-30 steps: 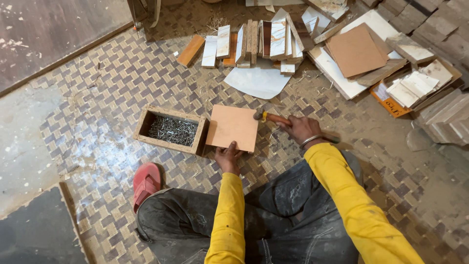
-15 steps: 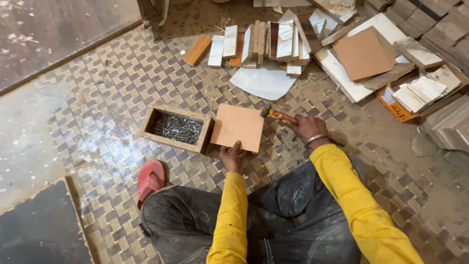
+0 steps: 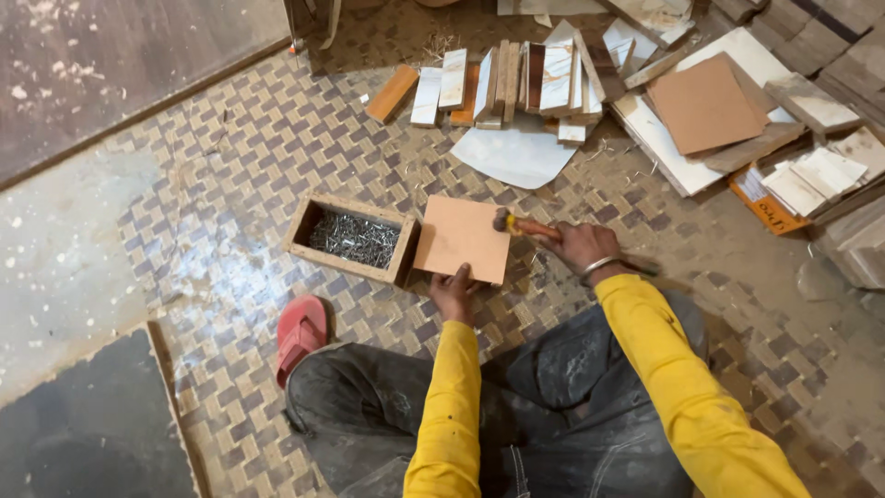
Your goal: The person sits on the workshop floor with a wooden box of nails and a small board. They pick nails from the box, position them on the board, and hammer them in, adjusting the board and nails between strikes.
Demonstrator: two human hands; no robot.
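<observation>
Hardly shifted, left hand (image 3: 454, 288) fingers clamp the square plywood panel (image 3: 462, 238) and right hand (image 3: 581, 247) grips a hammer (image 3: 523, 224) beside a nail box (image 3: 350, 240) on woven matting (image 3: 230, 166)

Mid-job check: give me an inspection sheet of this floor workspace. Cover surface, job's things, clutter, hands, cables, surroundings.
Surface: woven checkered floor mat, dusty, pale worn patch at left.
Job's things: flat square brown board lies on the mat; hammer with orange handle, its head at the board's right edge; open wooden box of nails touches the board's left side.
Clutter: row of small wood offcuts, white sheet, stacked panels and boards at upper right.
Hands: left hand grips the board's near edge; right hand grips the hammer.
Cables: nothing seen.
Surroundings: red sandal on a foot beside the knee; dark slab at lower left.
</observation>
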